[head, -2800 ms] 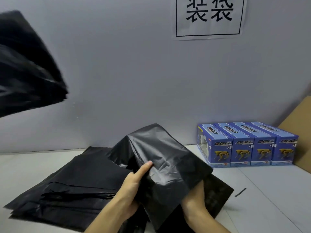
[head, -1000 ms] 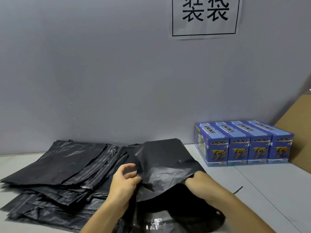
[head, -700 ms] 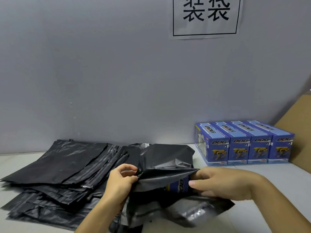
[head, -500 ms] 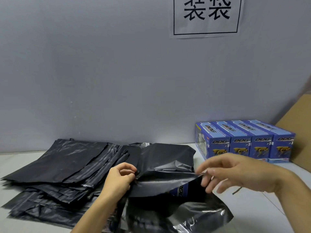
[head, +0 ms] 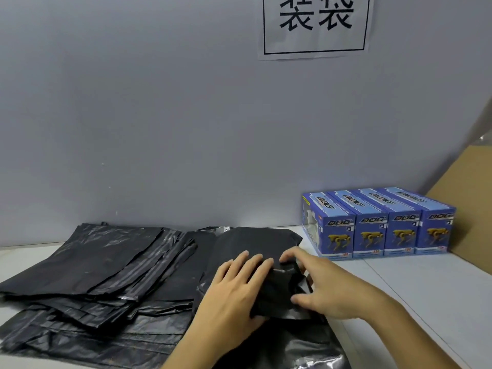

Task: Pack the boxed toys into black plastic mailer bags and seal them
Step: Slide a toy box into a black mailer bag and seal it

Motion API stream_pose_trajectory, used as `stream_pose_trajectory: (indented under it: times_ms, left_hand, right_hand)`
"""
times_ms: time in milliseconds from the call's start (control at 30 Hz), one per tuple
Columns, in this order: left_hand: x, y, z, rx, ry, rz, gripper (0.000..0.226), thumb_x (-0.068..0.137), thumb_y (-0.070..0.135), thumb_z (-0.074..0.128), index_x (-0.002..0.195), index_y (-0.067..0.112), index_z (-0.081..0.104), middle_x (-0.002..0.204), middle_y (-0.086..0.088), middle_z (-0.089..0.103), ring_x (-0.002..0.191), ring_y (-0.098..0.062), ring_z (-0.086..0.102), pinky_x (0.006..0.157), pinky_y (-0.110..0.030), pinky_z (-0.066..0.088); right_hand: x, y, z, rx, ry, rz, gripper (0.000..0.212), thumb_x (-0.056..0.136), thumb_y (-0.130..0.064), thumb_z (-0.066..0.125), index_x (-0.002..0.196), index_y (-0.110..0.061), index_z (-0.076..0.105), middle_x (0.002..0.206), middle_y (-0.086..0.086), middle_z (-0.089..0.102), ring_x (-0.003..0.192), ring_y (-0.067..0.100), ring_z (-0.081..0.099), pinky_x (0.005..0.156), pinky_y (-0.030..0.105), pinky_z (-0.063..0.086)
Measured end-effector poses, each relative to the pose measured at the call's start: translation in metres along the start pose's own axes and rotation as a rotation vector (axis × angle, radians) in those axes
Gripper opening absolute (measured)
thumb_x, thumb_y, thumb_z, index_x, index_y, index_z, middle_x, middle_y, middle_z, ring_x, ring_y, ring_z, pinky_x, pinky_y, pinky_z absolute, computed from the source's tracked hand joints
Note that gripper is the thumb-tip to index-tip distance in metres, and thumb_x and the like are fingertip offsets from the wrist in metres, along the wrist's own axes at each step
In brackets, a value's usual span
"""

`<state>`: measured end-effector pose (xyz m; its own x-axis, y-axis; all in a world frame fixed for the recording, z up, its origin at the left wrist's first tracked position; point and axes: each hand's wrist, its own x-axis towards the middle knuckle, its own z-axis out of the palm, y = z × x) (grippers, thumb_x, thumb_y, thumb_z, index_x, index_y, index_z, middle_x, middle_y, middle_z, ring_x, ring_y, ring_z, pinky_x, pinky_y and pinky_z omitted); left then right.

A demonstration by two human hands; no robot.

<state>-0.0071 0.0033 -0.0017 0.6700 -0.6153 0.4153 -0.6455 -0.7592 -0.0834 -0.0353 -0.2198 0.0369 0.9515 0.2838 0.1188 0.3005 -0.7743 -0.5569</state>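
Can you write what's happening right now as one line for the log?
step: sealing | left hand: presses mailer bag flat | right hand: folds flap | toy boxes: four waiting

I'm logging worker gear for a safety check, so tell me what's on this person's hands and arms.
Nothing is worn: the left hand and right hand are bare, with no gloves, rings or watch visible. Both forearms are bare too, with no sleeves showing down to the picture's edge.

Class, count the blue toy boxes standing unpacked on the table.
4, side by side at the wall on the right: first, second, third, fourth. More may be hidden inside the black bags.
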Motion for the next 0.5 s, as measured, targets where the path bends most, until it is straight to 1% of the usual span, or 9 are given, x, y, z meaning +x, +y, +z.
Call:
stream_pose_trajectory:
  times_ms: [33, 67, 133, 167, 200, 233, 333, 433, 500]
  left_hand:
    - [0.005, 0.002, 0.003, 0.036, 0.002, -0.025, 0.088, 0.086, 0.049, 0.054, 0.156, 0.034, 0.002, 0.163, 0.011, 0.008, 0.152, -0.016, 0.003, 0.119, -0.03, 0.003]
    - [0.01, 0.003, 0.006, 0.071, 0.001, -0.037, 0.083, 0.086, 0.045, 0.056, 0.155, 0.032, 0.012, 0.161, 0.008, 0.018, 0.15, -0.019, 0.014, 0.118, -0.033, 0.014]
    - [0.019, 0.004, 0.008, 0.117, -0.012, -0.043, 0.071, 0.079, 0.042, 0.066, 0.144, 0.029, 0.039, 0.145, 0.005, 0.045, 0.136, -0.023, 0.043, 0.105, -0.037, 0.038]
    - [0.023, 0.006, 0.01, 0.123, 0.003, -0.047, 0.068, 0.075, 0.041, 0.071, 0.137, 0.028, 0.047, 0.135, 0.005, 0.054, 0.125, -0.024, 0.053, 0.096, -0.037, 0.045]
    - [0.029, 0.008, 0.012, 0.134, 0.024, -0.06, 0.065, 0.074, 0.04, 0.073, 0.134, 0.027, 0.049, 0.129, 0.004, 0.057, 0.12, -0.024, 0.056, 0.091, -0.036, 0.047]
    - [0.035, 0.009, 0.015, 0.139, 0.035, -0.084, 0.064, 0.077, 0.041, 0.072, 0.135, 0.028, 0.047, 0.13, 0.004, 0.056, 0.12, -0.024, 0.055, 0.091, -0.037, 0.046]
    - [0.056, 0.012, 0.02, 0.13, 0.047, -0.168, 0.062, 0.087, 0.041, 0.064, 0.141, 0.028, 0.035, 0.141, 0.003, 0.047, 0.129, -0.023, 0.045, 0.101, -0.036, 0.038]
    - [0.071, 0.01, 0.021, 0.094, 0.026, -0.145, 0.061, 0.088, 0.04, 0.063, 0.142, 0.025, 0.037, 0.141, 0.004, 0.048, 0.128, -0.021, 0.045, 0.104, -0.033, 0.037]
    - [0.076, 0.003, 0.013, -0.023, -0.005, -0.128, 0.061, 0.085, 0.038, 0.066, 0.14, 0.027, 0.042, 0.139, 0.007, 0.052, 0.126, -0.019, 0.049, 0.101, -0.033, 0.04]
  right_hand:
    - [0.001, 0.001, 0.001, -0.004, 0.036, -0.005, 0.052, 0.086, -0.028, 0.072, 0.117, -0.052, 0.038, 0.103, -0.022, 0.052, 0.083, -0.003, 0.059, 0.066, 0.012, 0.048]
    - [0.002, 0.003, 0.002, 0.002, 0.063, -0.005, 0.049, 0.088, -0.025, 0.069, 0.116, -0.052, 0.039, 0.101, -0.02, 0.053, 0.081, -0.001, 0.06, 0.064, 0.013, 0.049]
    - [0.005, 0.005, 0.004, 0.027, 0.11, -0.012, 0.047, 0.091, -0.02, 0.066, 0.114, -0.052, 0.041, 0.097, -0.016, 0.055, 0.079, -0.004, 0.061, 0.06, 0.01, 0.047]
    - [0.005, 0.006, 0.005, 0.044, 0.136, -0.019, 0.047, 0.091, -0.017, 0.065, 0.113, -0.052, 0.042, 0.093, -0.013, 0.057, 0.077, -0.006, 0.061, 0.059, 0.009, 0.046]
    - [0.006, 0.007, 0.006, 0.066, 0.163, -0.024, 0.046, 0.092, -0.015, 0.064, 0.113, -0.05, 0.043, 0.09, -0.011, 0.059, 0.075, -0.005, 0.062, 0.058, 0.01, 0.047]
    - [0.007, 0.008, 0.007, 0.09, 0.192, -0.023, 0.046, 0.092, -0.012, 0.062, 0.112, -0.049, 0.045, 0.088, -0.009, 0.06, 0.073, -0.002, 0.064, 0.058, 0.012, 0.048]
    - [0.008, 0.014, 0.005, 0.119, 0.279, 0.026, 0.041, 0.093, -0.01, 0.06, 0.108, -0.047, 0.05, 0.091, -0.006, 0.061, 0.071, 0.014, 0.066, 0.058, 0.019, 0.053]
    - [0.008, 0.024, -0.003, 0.113, 0.324, 0.062, 0.03, 0.097, -0.019, 0.058, 0.104, -0.047, 0.052, 0.099, -0.014, 0.058, 0.076, 0.007, 0.065, 0.057, 0.015, 0.05]
    - [0.006, 0.036, -0.011, 0.13, 0.332, 0.099, 0.028, 0.1, -0.019, 0.053, 0.104, -0.046, 0.053, 0.105, -0.013, 0.057, 0.086, 0.006, 0.065, 0.06, 0.015, 0.049]
